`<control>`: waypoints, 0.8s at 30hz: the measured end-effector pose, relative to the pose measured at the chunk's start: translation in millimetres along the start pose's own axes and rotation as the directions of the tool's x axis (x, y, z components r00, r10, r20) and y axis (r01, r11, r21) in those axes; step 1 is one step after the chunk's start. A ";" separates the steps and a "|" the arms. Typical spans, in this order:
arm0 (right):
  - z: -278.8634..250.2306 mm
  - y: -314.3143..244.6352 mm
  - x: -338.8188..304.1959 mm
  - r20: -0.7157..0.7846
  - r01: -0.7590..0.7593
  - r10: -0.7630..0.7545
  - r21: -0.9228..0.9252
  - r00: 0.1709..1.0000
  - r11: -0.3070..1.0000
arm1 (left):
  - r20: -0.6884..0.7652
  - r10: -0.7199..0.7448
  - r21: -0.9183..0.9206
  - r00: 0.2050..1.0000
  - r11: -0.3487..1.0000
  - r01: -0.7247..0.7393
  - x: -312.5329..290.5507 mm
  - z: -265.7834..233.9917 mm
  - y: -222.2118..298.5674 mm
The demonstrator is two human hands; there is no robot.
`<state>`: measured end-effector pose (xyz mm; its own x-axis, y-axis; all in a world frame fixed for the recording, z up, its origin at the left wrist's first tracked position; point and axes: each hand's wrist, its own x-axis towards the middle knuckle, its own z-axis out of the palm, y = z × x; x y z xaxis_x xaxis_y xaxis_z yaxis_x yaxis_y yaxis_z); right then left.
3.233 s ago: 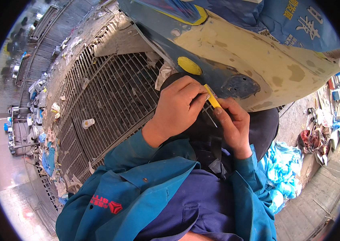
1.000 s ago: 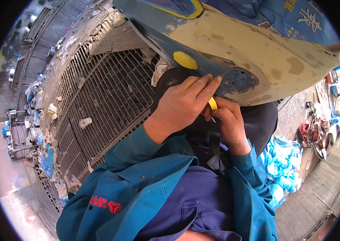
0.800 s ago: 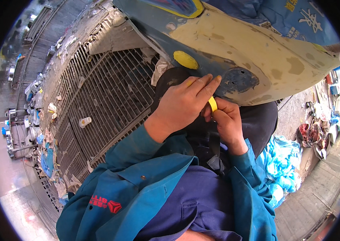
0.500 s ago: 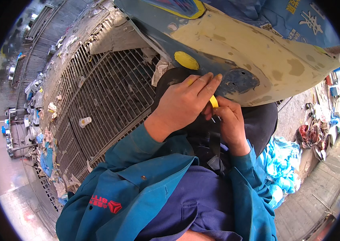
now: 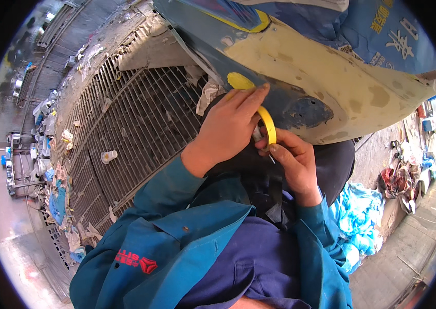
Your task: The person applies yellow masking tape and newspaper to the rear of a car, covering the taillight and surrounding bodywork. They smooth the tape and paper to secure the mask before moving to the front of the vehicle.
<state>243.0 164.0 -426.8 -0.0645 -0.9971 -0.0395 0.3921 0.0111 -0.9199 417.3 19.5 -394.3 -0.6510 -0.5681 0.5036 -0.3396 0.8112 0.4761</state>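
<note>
Between my hands is a roll of yellow tape (image 5: 268, 126), its curved band showing from edge on. My right hand (image 5: 296, 162) pinches its lower end with thumb and fingers. A thin pale sliver shows below that thumb; I cannot make out what it is. My left hand (image 5: 225, 131) closes on the roll's upper part, its thumb hidden and its fingertips overlapping the panel. Just beyond them, a yellow-covered oval (image 5: 239, 81) on the panel is partly hidden. The large curved vehicle panel (image 5: 300, 62) is blue-grey with beige filler patches and stands over my knees.
Yellow tape edges a lamp (image 5: 243, 15) on the panel. A blue printed sheet (image 5: 382, 36) covers the far right. Left lies a metal floor grating (image 5: 135, 118) with a small white cup (image 5: 109, 156) and scraps. Crumpled blue plastic (image 5: 359, 216) lies beside my right arm.
My left hand has moved slightly left and now covers part of the yellow oval. My hands are farther apart, and more of the yellow tape shows between them.
</note>
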 end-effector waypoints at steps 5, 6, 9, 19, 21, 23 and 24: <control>6.8 -0.8 0.5 -0.123 0.072 -0.093 -0.164 0.988 0.984 | -0.100 0.027 -0.048 0.995 0.998 -0.031 -2.2 -19.3 9.7; 9.0 1.4 1.9 -0.137 0.085 -0.112 -0.191 0.984 0.978 | -0.089 0.019 -0.083 0.996 0.996 -0.026 -4.3 -21.1 14.1; 13.9 7.6 6.4 -0.159 0.130 -0.194 -0.343 0.968 0.930 | -0.106 0.056 -0.079 0.993 0.995 -0.064 -5.2 -21.5 20.7; 15.6 7.4 8.6 -0.052 0.244 -0.431 -0.760 0.901 0.602 | -0.070 0.235 0.198 0.970 0.956 -0.217 -9.1 -10.7 16.9; 15.5 6.5 8.7 0.011 0.287 -0.467 -0.802 0.884 0.524 | -0.027 0.280 0.287 0.960 0.922 -0.261 -8.7 -9.4 14.5; 15.5 5.7 8.5 0.059 0.316 -0.487 -0.828 0.871 0.463 | -0.007 0.297 0.299 0.955 0.912 -0.282 -8.8 -9.4 12.5; 15.7 5.4 8.2 0.076 0.324 -0.493 -0.837 0.867 0.441 | 0.004 0.300 0.303 0.954 0.909 -0.287 -8.9 -9.4 11.7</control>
<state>259.0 154.7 -426.0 -0.1795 -0.8756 0.4485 -0.6166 -0.2551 -0.7448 425.5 32.7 -386.4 -0.7254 -0.2982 0.6204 -0.3274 0.9423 0.0700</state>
